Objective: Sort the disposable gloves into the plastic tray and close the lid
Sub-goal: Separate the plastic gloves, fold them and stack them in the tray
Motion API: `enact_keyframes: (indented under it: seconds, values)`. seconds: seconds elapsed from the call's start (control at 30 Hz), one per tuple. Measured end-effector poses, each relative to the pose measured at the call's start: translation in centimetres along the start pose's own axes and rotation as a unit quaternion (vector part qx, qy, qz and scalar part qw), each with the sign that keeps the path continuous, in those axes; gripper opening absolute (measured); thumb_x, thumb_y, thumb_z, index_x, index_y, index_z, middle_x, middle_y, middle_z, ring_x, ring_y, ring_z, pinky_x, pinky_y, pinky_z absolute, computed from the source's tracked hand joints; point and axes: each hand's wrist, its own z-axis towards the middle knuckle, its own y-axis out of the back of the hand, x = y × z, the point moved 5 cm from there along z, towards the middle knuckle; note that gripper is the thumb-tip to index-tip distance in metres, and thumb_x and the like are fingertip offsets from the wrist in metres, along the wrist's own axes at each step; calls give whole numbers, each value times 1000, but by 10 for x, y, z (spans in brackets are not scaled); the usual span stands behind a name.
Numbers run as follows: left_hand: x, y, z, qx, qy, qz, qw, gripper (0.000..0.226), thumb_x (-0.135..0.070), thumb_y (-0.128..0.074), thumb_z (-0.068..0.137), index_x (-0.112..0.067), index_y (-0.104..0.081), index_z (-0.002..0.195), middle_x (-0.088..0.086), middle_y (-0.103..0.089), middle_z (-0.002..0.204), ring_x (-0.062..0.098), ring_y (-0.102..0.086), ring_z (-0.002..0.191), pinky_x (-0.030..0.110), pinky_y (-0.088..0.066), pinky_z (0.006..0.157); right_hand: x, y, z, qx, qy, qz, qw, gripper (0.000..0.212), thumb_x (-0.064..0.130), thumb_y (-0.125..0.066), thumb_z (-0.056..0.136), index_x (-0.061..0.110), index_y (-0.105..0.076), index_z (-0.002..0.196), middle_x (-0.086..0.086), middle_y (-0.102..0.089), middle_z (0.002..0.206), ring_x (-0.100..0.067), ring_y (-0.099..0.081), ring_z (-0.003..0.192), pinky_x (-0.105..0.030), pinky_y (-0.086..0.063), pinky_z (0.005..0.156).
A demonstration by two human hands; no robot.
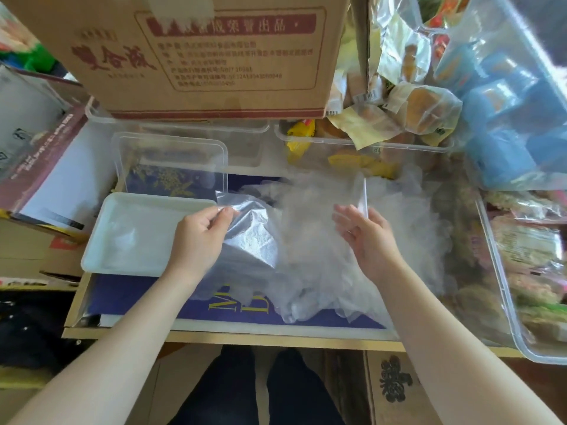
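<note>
My left hand [202,237] pinches a clear glove [245,237] beside the white tray [101,259], while my right hand [365,237], fingers loosely spread, touches the glove pile [319,271].

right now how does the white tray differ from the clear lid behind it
The white tray is opaque, while the clear lid is see-through, with the blue patterned surface showing through it. The tray lies nearer the person, beside the left hand; the lid lies farther back, toward the cardboard box. The tray sits rim up, apparently still holding no gloves; the lid is off it. Both are rounded rectangles of similar outline.
</note>
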Motion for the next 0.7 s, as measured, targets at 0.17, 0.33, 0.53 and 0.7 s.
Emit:
enact_keyframes:
  seconds: [0.17,0.33,0.53,0.7]
  values:
    - [-33,-8,0,17,-44,-44,998,21,-19,-50,95,-26,-68,86,-22,-66,79,-17,-55,72,0,-37,64,62,4,-22,123,93,50,987,33,20,-77,69,16,-47,83,0,-65,83,-10,-62,78,-24,-50,78]
    - [-68,-14,5,14,-103,-47,994,22,-19,-49,96,-27,-67,87,-14,-60,69,-3,-50,54,7,-36,53,98,11,-44,134,145,-48,979,39,-13,-56,76,19,-63,98,4,-65,71,-6,-58,65,-14,-47,64]
    - [-94,-22,12,27,-90,-121,988,24,-18,-44,98,-23,-66,94,-14,-66,84,-3,-55,59,10,-42,62,127,26,-59,32,155,-122,980,15,6,-57,70,17,-52,63,9,-44,50,-5,-32,45,-18,-22,44]
    - [-112,-36,5,85,-49,-198,975,31,-19,-42,99,-28,-70,90,-10,-70,93,16,-66,89,27,-48,75,139,33,-71,97,171,-73,978,32,39,-82,63,19,-57,67,3,-55,60,-9,-48,50,-20,-37,47]
